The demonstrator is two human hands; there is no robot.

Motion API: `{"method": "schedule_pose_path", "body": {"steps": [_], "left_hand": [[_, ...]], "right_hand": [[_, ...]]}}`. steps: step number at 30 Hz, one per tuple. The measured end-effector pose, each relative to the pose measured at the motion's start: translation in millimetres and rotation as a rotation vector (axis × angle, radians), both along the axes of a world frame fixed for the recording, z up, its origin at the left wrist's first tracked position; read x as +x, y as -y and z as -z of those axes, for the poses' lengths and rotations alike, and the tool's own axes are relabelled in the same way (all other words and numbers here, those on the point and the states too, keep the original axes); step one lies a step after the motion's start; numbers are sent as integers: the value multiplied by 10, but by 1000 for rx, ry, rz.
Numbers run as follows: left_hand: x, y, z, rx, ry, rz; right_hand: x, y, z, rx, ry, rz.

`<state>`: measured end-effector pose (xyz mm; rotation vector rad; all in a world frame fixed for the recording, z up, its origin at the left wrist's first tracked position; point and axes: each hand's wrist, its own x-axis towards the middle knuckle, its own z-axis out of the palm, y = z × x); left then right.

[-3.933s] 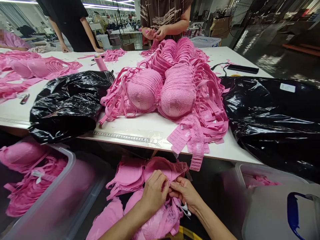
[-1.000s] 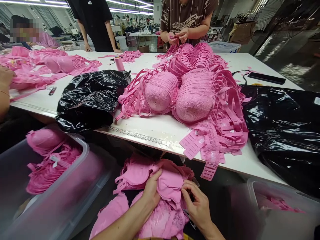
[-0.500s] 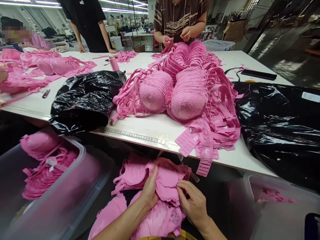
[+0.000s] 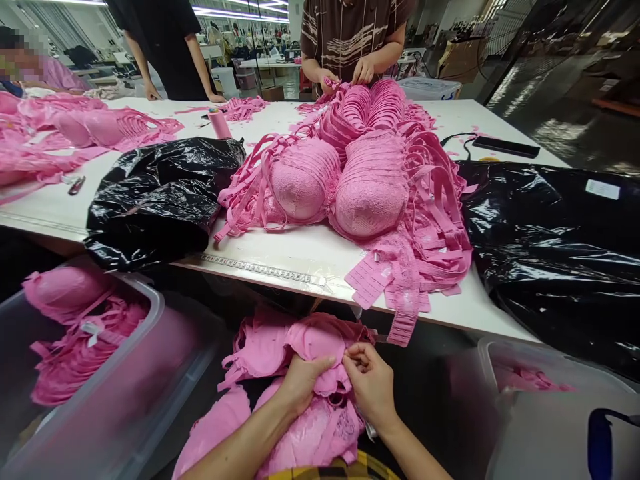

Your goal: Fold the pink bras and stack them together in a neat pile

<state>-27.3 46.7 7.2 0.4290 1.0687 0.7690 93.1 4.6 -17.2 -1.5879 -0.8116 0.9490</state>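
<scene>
A: Where is the bra (image 4: 320, 340) sitting?
B: Low, just off the near edge of the desk (image 4: 295, 245), more bras (image 4: 313, 433) lying beneath it.
A: Hands?
B: Left hand (image 4: 304, 381) is gripping the bra, thumb lying across the cup, other fingers partly hidden under the cloth. Right hand (image 4: 373, 385) is pinching its edge between thumb and fingertip, other fingers curling inward.
A: On the desk?
B: A long stack (image 4: 373, 190) is running away from the near edge, straps spilling both sides, one band hanging over. Tape measure (image 4: 257, 269) is lying along the edge, left of that band. Black bags are flanking the stack: left bag (image 4: 160, 200), right bag (image 4: 555, 247).
A: Below?
B: Left bin (image 4: 159, 313) is holding pink bras; right bin (image 4: 483, 360) is showing some pink cloth (image 4: 535, 379).
A: Far side?
B: A person (image 4: 355, 47) is handling pink pieces behind the stack.
</scene>
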Motion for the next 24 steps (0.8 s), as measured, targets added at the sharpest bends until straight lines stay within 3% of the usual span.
{"method": "schedule_pose_path", "body": {"steps": [5,13,18,24], "left_hand": [[-3,11,1,5,-12,17],[29,14,105,-1,-89,-68],[45,15,121,6,-116,-141],[78,0,58,-39,-13,-230]], "right_hand": [[-52,-25,-12,-66,-398,55],[-127,-81,47,-87,-549,60],[-148,-136,82,-44,-481,154],[-156,-166,43,10,-316,223]]}}
